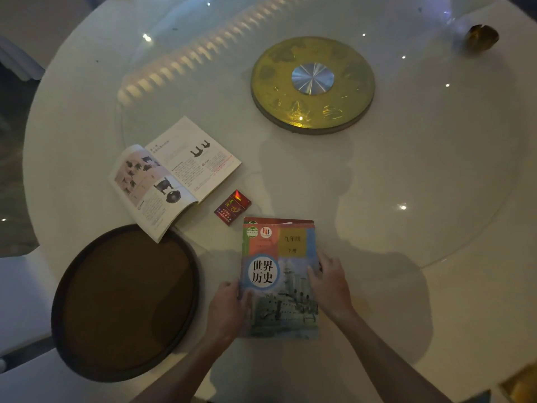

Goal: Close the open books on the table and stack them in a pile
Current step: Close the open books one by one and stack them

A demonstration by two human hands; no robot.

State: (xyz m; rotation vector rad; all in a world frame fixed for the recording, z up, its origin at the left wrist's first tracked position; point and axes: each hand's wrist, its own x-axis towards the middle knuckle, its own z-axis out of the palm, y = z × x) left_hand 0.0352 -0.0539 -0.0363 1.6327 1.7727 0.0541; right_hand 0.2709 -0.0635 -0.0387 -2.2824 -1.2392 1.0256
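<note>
A closed book with a colourful cover (279, 274) lies on the white round table (406, 184) near its front edge, on top of another closed book whose red edge shows at the top. My left hand (229, 306) holds its left edge with the thumb on the cover. On the right edge, my right hand (328, 283) rests with fingers spread over the cover. An open book (174, 175) with pictures on its pages lies to the upper left, apart from both hands.
A small red box (232, 207) sits between the open book and the closed books. A dark round tray (125, 303) lies at the front left, under a corner of the open book. A gold turntable disc (312, 84) sits at the table's centre. A small gold object (482, 36) stands far right.
</note>
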